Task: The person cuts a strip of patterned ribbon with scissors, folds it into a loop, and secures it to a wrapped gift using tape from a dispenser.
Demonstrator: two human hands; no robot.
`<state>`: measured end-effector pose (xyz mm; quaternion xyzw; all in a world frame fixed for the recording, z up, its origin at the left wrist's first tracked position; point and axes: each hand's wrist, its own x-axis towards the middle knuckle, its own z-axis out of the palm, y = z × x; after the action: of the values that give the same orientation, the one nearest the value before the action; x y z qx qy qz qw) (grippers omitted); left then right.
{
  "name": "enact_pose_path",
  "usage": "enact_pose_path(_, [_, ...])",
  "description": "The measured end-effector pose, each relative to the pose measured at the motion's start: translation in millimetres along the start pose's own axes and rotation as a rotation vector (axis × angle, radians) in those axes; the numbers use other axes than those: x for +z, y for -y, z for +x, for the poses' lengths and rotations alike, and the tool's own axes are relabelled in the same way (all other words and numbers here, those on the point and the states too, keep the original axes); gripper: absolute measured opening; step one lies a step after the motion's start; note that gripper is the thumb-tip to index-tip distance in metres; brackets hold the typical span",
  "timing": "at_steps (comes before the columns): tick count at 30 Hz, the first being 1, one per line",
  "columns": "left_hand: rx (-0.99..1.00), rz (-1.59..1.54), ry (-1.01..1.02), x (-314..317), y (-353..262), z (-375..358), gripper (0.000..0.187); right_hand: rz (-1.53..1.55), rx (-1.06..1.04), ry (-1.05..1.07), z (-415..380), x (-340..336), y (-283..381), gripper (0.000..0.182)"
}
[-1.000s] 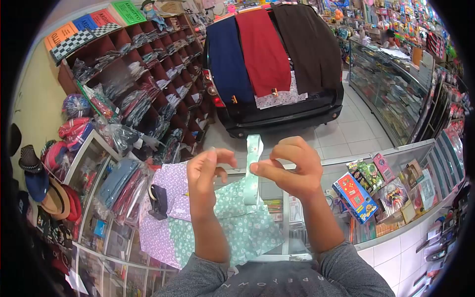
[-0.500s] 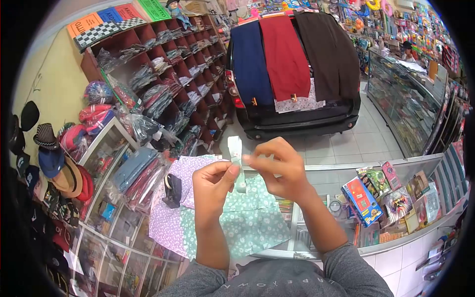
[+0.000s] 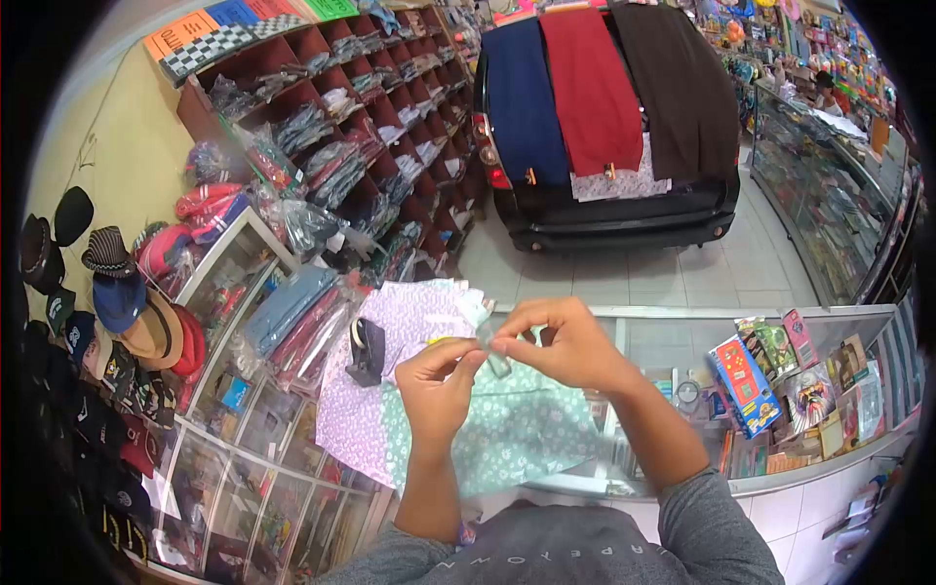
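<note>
A narrow, folded pale-green strip (image 3: 498,363) is between my hands, tilted with its whitish end up and away from me. My left hand (image 3: 436,388) is closed in a pinch at the strip's left edge. Opposite it, my right hand (image 3: 567,343) pinches the strip with thumb and index finger. Beneath my hands lie a green floral sheet (image 3: 517,429) and a purple floral sheet (image 3: 351,429) on the counter. A black tape dispenser (image 3: 367,359) stands on the purple sheet, left of my left hand.
A glass counter (image 3: 643,356) runs in front of me, with a boxed toy (image 3: 743,385) at right. Hats (image 3: 122,297) hang at left beside bagged clothes (image 3: 292,317). Beyond are a pigeonhole shelf (image 3: 331,73), a car draped with trousers (image 3: 595,88) and a person (image 3: 827,93).
My right thumb and index finger have closed on the strip, which was upright in my left hand and now leans. Both hands are lower and nearer each other. The view has shifted slightly.
</note>
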<state>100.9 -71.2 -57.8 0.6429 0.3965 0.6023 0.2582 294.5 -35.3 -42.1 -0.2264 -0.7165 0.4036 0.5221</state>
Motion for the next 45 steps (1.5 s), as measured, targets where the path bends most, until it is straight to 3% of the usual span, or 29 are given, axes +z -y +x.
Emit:
enact_pose_path(1, [-0.018, 0.005, -0.003, -0.5, 1.5, -2.2, 0.016, 0.010, 0.015, 0.005, 0.9, 3.2, -2.0, 0.009])
enact_pose_path(3, [-0.072, -0.086, -0.066, 1.2, 3.6, -8.3, 0.018, -0.150, -0.188, -0.055, 2.8, 8.4, -5.3, 0.007])
enact_pose_path(4, [-0.091, -0.155, -0.044, 0.0, 2.6, -13.3, 0.024, -0.282, -0.471, -0.097, 7.6, 12.4, -17.2, 0.011])
enact_pose_path(5, [-0.109, -0.156, -0.050, 0.4, 0.1, -16.7, 0.024, -0.276, -0.454, -0.089, 7.2, 17.6, -17.5, 0.011])
enact_pose_path(7, [-0.235, -0.414, -0.223, 0.8, -2.9, -20.2, 0.037, -0.569, -0.688, -0.153, 6.9, 26.5, -16.1, 0.018])
enact_pose_path(9, [-0.285, -0.379, -0.267, -19.5, 15.3, -25.6, 0.044, -0.642, -0.778, -0.119, 6.3, 30.9, -25.1, 0.021])
enact_pose_path(11, [-0.614, -0.505, 0.070, -45.0, 23.7, -30.1, 0.040, -0.758, -0.937, -0.026, 3.8, 38.1, -27.3, 0.016])
enact_pose_path(12, [-0.700, -0.582, 0.054, -44.4, 18.5, -33.9, 0.039, -0.793, -0.913, 0.039, 0.9, 42.8, -32.8, 0.018])
enact_pose_path(16, [-0.696, -0.464, 0.114, -60.0, 34.2, -46.4, 0.031, -0.773, -0.960, 0.106, -2.7, 64.2, -54.1, 0.016])
enact_pose_path(25, [-0.824, -0.376, 0.023, -99.7, 73.1, -86.1, 0.018, -0.735, -0.810, 0.381, -16.5, 99.5, -93.0, 0.021])
enact_pose_path(27, [-0.804, -0.200, 0.024, -105.7, 81.2, -96.3, 0.013, -0.706, -0.775, 0.442, -17.9, 105.3, -97.0, 0.024])
enact_pose_path(30, [-0.727, -0.109, 0.008, -119.1, 101.8, -117.0, 0.007, -0.595, -0.641, 0.498, -18.8, 109.7, -102.1, 0.025])
enact_pose_path(32, [-0.748, -0.059, 0.004, -126.2, 109.5, -126.6, 0.007, -0.552, -0.375, 0.467, -16.8, 109.3, -107.3, 0.032])
enact_pose_path(33, [-0.765, -0.001, 0.013, -129.4, 112.8, -130.2, 0.009, -0.552, -0.377, 0.480, -12.4, 111.2, -107.1, 0.032])
enact_pose_path(35, [-0.742, -0.008, -0.004, -136.3, 121.1, -136.6, 0.009, -0.585, -0.121, 0.323, -0.4, 115.2, -107.5, 0.045])
enact_pose_path(36, [-0.718, -0.009, -0.005, -138.9, 119.2, -135.6, 0.009, -0.605, -0.058, 0.341, 3.4, 117.6, -114.2, 0.063])
enact_pose_path(39, [-0.617, -0.113, -0.092, -140.9, 105.9, -126.5, 0.010, -0.636, -0.003, 0.362, 25.1, 133.5, -125.4, 0.076])
enact_pose_path(40, [-0.665, -0.126, -0.059, -145.6, 105.8, -125.6, 0.012, -0.694, -0.008, 0.403, 31.7, 140.0, -136.5, 0.093])
enact_pose_path(45, [-0.704, -0.077, 0.035, -153.5, 107.5, -121.6, 0.017, -0.986, 0.102, 0.432, 36.8, 167.6, -168.7, 0.109])
